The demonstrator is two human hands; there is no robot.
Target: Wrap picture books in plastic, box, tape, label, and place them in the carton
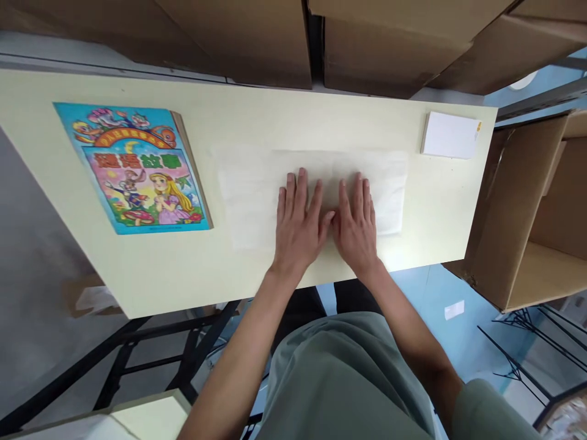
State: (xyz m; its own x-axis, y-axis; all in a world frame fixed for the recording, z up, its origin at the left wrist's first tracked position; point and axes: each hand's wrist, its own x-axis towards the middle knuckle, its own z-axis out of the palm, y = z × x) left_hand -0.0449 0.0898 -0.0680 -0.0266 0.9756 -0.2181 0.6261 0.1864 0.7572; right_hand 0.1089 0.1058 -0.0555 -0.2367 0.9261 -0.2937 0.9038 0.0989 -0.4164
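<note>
A thin white sheet [250, 201], partly see-through at its left part, lies flat on the cream tabletop [183, 275]. My left hand [299, 223] rests palm down on its middle, fingers spread. Just to the right, my right hand [355, 226] also lies flat on the sheet, its fingers pointing to the far edge. The two thumbs nearly meet. Neither hand holds anything. Whatever lies under the palms is hidden.
At the left of the table lies a thick colourful book [144, 171]. A white box or stack of cards [450, 135] sits at the far right. Cardboard boxes [389, 55] line the back edge, and an open carton [527, 208] stands beyond the right edge.
</note>
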